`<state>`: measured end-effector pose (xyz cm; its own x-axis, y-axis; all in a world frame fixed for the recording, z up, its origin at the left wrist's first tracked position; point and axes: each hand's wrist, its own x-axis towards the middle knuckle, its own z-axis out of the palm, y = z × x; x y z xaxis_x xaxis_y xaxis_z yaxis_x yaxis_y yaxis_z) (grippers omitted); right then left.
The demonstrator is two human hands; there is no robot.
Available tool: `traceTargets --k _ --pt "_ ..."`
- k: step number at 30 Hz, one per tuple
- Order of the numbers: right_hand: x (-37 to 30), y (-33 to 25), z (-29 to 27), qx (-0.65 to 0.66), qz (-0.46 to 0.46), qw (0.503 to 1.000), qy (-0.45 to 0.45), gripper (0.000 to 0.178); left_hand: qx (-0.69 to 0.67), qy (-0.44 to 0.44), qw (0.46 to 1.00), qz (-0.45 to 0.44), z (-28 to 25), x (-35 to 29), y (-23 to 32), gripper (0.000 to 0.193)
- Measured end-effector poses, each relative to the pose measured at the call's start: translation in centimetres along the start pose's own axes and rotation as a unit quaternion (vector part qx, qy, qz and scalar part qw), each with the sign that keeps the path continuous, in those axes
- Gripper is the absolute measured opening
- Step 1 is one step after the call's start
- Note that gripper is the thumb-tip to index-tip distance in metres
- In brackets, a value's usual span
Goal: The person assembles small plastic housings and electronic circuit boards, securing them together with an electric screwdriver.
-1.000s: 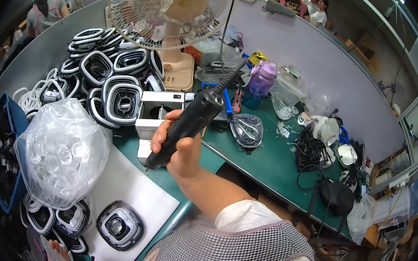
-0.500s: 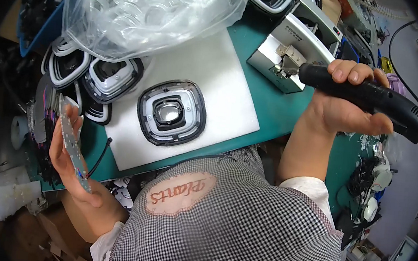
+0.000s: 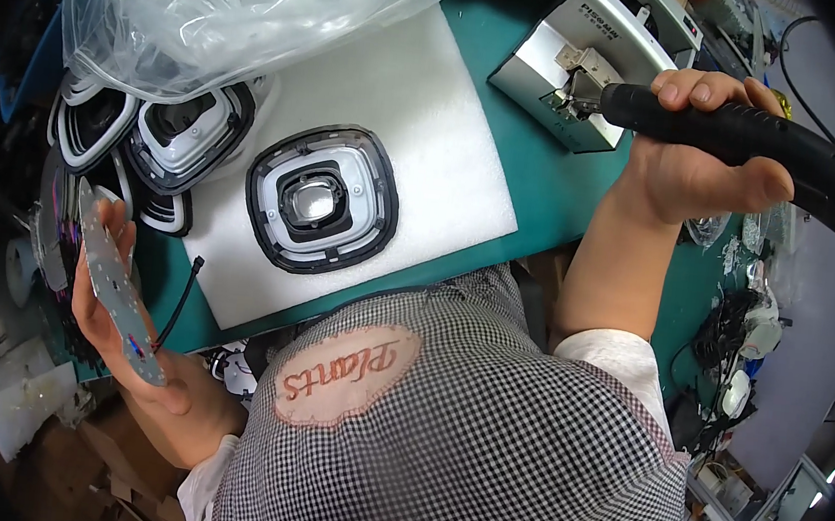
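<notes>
My left hand [image 3: 158,401] is closed on a thin, flat circuit board [image 3: 116,292] with small parts dotted over it, held tilted at the table's left edge. From the board a short black wire [image 3: 182,303] with a small plug sticks out. My right hand [image 3: 691,181] grips a black electric screwdriver [image 3: 727,130], whose tip end is at the metal outlet of a white screw dispenser [image 3: 525,80]; the bit itself is hard to make out. Between my hands, a rounded-square lamp housing [image 3: 374,206], black-rimmed with a grey inside and clear centre lens, lies on a white foam sheet [image 3: 456,169].
A clear plastic bag [image 3: 176,56] of transparent round lenses covers the far left of the foam. More black-and-grey housings [image 3: 188,143] are piled beside it. Cables and small parts [image 3: 727,336] lie along the right edge of the green table mat [image 3: 568,210].
The view has shifted slightly. The circuit board in my left hand shows more of its face. My right hand still holds the screwdriver against the dispenser, its rear end now swung a little.
</notes>
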<state>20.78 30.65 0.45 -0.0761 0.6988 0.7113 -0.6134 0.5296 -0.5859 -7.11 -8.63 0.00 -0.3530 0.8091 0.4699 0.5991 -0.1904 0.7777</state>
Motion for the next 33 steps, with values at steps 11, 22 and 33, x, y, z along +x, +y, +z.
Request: traceTargets --k 11,22,33 --pt "0.2 0.3 1.1 -0.097 0.084 0.991 -0.029 0.088 0.007 -0.006 1.000 0.005 0.6 0.3 0.0 0.129" --pt "-1.3 -1.2 3.7 0.200 0.183 0.930 -0.248 0.102 0.228 -0.111 0.965 -0.071 5.0 3.1 1.9 0.105" --pt "-2.9 -1.2 8.5 0.286 0.217 0.871 -0.334 0.100 0.236 -0.177 0.953 -0.061 8.7 5.1 0.8 0.101"
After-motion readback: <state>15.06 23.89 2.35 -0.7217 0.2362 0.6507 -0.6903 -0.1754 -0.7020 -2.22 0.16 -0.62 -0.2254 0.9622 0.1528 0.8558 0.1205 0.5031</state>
